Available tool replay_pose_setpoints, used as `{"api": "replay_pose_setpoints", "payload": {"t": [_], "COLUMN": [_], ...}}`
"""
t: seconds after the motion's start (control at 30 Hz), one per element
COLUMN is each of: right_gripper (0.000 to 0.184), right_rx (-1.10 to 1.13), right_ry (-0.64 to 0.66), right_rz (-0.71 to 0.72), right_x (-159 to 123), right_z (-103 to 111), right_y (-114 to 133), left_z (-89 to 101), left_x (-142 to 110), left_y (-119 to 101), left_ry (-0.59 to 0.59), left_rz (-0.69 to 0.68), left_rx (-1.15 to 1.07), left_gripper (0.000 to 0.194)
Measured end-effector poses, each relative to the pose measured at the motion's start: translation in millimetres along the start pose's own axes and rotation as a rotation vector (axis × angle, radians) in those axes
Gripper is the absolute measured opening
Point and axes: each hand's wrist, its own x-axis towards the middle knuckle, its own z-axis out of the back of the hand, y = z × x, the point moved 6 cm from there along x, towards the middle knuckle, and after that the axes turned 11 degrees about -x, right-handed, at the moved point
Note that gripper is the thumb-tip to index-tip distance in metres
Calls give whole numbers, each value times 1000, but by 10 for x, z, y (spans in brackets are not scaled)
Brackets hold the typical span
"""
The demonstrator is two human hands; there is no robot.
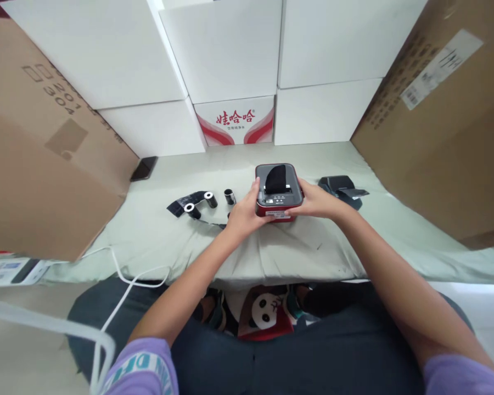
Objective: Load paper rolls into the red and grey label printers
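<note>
A small red and grey label printer (278, 189) stands on the pale green cloth of the table (156, 230), with a dark opening in its top. My left hand (242, 211) grips its left side, fingers wrapped round the casing. My right hand (316, 200) holds its right side in the same way. Left of the printer lie two black ribbon spools joined by a strip of black film (193, 203), and a single small black spool (229, 196) stands beside my left hand.
A black cover part (341, 189) lies right of the printer. A dark phone (144, 168) rests at the back left. Large cardboard boxes (45, 148) flank both sides and white cartons (230, 60) wall the back. A white cable (119, 274) hangs off the front edge.
</note>
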Motion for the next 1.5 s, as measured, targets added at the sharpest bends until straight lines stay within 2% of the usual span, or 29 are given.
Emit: {"api": "replay_pose_setpoints", "payload": {"t": [0.13, 0.27, 0.37, 0.43, 0.57, 0.67, 0.73, 0.83, 0.9, 0.97, 1.03, 1.07, 1.13, 1.17, 1.2, 1.27, 1.43, 1.5], "right_gripper": [87, 85, 83, 79, 72, 68, 61, 40, 20, 7, 25, 32, 42, 45, 48, 52, 57, 55], "right_rx": [-48, 43, 74, 120, 176, 225, 251, 247, 286, 496, 652, 699, 753, 769, 784, 822, 910, 920], "right_ry": [-127, -185, -203, -215, -232, -212, -205, -265, -379, -548, -597, -632, -681, -696, -693, -652, -463, -416], "right_rz": [-66, -82, -137, -186, -246, -323, -391, -504, -623, -826, -930, -931, -927, -923, -920, -886, -663, -630], "right_x": [217, 507, 598, 585, 531, 524, 486, 254, -56, -467, -784, -892, -1021, -1043, -1038, -962, -606, -477], "right_z": [284, 695, 990, 1113, 1175, 1152, 1156, 1179, 1154, 1029, 842, 780, 689, 651, 603, 463, -158, -439], "right_y": [-123, -416, -782, -1054, -1455, -1597, -1654, -1739, -1791, -1825, -1732, -1648, -1448, -1337, -1220, -963, -227, -9], "left_z": [66, -23, -245, -434, -802, -972, -1021, -1061, -1128, -1306, -1592, -1710, -1821, -1818, -1771, -1557, -627, -344], "left_x": [327, 888, 1322, 1567, 1906, 1982, 1905, 1583, 1295, 1035, 851, 796, 758, 747, 725, 611, -77, -357], "left_y": [-129, -264, -377, -436, -426, -341, -279, -284, -406, -571, -730, -784, -829, -819, -788, -677, -284, -138], "left_ry": [-27, -45, -43, -38, 15, 62, 71, 40, 20, 86, 276, 340, 358, 351, 337, 308, 149, 109], "left_rz": [0, -22, -63, -83, -77, -66, -14, 90, 90, 56, -11, -41, -86, -99, -104, -101, -60, -17], "left_rx": [35, 43, 12, -6, -14, -37, -80, -106, -78, -54, -53, -49, -49, -57, -69, -102, -115, -68], "left_gripper": [107, 99, 105, 112, 119, 117, 119, 115, 103, 100, 108, 111, 113, 113, 112, 111, 106, 107]}}
